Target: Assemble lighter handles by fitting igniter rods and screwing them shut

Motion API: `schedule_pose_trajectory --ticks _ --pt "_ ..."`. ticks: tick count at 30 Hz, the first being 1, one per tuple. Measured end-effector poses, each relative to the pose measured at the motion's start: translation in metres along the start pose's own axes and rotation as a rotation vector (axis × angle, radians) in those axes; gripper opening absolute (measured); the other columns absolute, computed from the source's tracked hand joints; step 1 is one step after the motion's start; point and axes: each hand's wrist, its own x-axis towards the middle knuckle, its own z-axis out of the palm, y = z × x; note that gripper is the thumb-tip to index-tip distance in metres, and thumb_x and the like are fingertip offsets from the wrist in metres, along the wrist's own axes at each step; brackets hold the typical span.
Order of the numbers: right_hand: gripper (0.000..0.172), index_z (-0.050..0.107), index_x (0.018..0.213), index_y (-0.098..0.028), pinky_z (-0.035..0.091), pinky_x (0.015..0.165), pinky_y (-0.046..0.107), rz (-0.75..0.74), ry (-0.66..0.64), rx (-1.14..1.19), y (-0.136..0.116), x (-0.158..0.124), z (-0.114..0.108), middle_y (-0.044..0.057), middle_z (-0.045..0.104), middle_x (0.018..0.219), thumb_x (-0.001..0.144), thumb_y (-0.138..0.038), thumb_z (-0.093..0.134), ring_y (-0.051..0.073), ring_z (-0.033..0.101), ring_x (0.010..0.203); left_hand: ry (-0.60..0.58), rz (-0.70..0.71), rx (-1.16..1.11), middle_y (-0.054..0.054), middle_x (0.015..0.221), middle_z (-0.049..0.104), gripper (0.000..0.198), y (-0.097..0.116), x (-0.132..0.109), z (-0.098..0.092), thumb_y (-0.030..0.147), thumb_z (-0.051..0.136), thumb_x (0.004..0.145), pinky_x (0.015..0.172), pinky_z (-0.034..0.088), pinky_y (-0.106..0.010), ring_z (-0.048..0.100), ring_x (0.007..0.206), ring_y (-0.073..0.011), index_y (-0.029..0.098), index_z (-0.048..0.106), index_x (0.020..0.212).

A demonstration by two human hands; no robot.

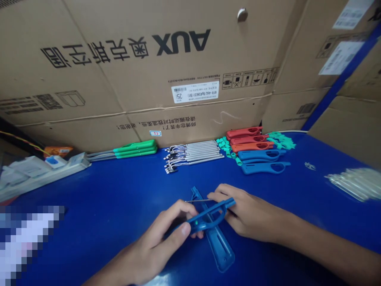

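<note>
A huge cardboard AUX carton (pixel 125 71) fills the view at 12 o'clock, standing right behind the blue bench (pixel 89 202), with more cartons (pixel 348 71) crowding in at 2 o'clock. Along the back of the bench, from 10 round to 2 o'clock, the line-up runs like this: a white power strip (pixel 44 174) at 10 o'clock, an orange packet (pixel 58 151) just behind it, then three green utility lighters (pixel 135 149) with their metal nozzles pointing left. Next, at 12 o'clock, comes a neat bank of metal tubes with fine wires (pixel 193 153), then red casings (pixel 244 137) and blue casings (pixel 262 159) at 1 o'clock, with small teal plastic parts (pixel 281 140) tucked around them. A clear bag of slim parts (pixel 354 183) sits out at 3 o'clock.

Now to the action, front and centre! The left hand (pixel 154 242) comes in from 7 o'clock, closed around a blue lighter casing (pixel 205 216), thumb pressed on its side. The right hand (pixel 241 210) reaches in from 4 o'clock, fingers curled and gripping the casing's far end. A thin metal rod (pixel 198 200) sticks out leftward from those right fingers, just above the casing. Under both hands, a second blue casing (pixel 217 242) lies flat on the bench, touching neither end of the rod.
</note>
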Motion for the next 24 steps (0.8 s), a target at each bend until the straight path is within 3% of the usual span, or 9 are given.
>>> schedule_pose_trajectory --ticks 6,13,17,20,24 --pt "0.027 0.064 0.105 -0.018 0.050 0.086 0.029 -0.016 0.013 0.042 0.000 -0.001 -0.001 0.006 0.060 0.101 0.095 -0.007 0.042 0.017 0.060 0.093 0.044 0.011 0.057 -0.005 0.096 0.066 0.028 -0.003 0.001 -0.002 0.045 0.039 0.103 0.085 0.051 -0.031 0.063 0.090 -0.0177 0.022 0.055 0.104" --pt "0.026 0.067 0.100 -0.016 0.052 0.082 0.033 -0.001 0.219 -0.046 0.011 -0.002 0.000 0.010 0.063 0.100 0.090 -0.008 0.044 0.020 0.061 0.090 0.140 0.024 0.127 -0.004 0.089 0.065 0.032 -0.006 -0.001 -0.004 0.048 0.040 0.101 0.076 0.049 -0.029 0.060 0.082 -0.0171 0.021 0.057 0.102" --pt "0.024 0.069 0.093 -0.015 0.050 0.076 0.033 0.042 0.272 -0.082 0.010 0.000 -0.002 0.009 0.063 0.092 0.088 -0.009 0.046 0.020 0.061 0.085 0.220 0.055 0.105 -0.004 0.092 0.067 0.032 -0.009 -0.002 -0.003 0.049 0.040 0.102 0.076 0.049 -0.028 0.062 0.081 -0.0165 0.022 0.058 0.106" --pt "0.021 0.069 0.087 -0.015 0.049 0.073 0.032 0.065 0.297 -0.097 0.009 0.000 -0.005 0.008 0.063 0.087 0.086 -0.010 0.048 0.019 0.061 0.079 0.195 0.052 0.121 -0.005 0.096 0.068 0.031 -0.012 -0.002 -0.003 0.047 0.038 0.103 0.078 0.050 -0.029 0.062 0.084 -0.0171 0.023 0.056 0.108" --pt "0.019 0.069 0.081 -0.014 0.047 0.066 0.031 0.064 0.266 -0.132 0.008 0.000 -0.009 0.006 0.062 0.079 0.082 -0.011 0.050 0.017 0.059 0.071 0.063 0.007 0.296 -0.005 0.108 0.066 0.027 -0.013 -0.003 -0.001 0.042 0.034 0.104 0.085 0.049 -0.030 0.062 0.095 -0.0175 0.025 0.053 0.114"
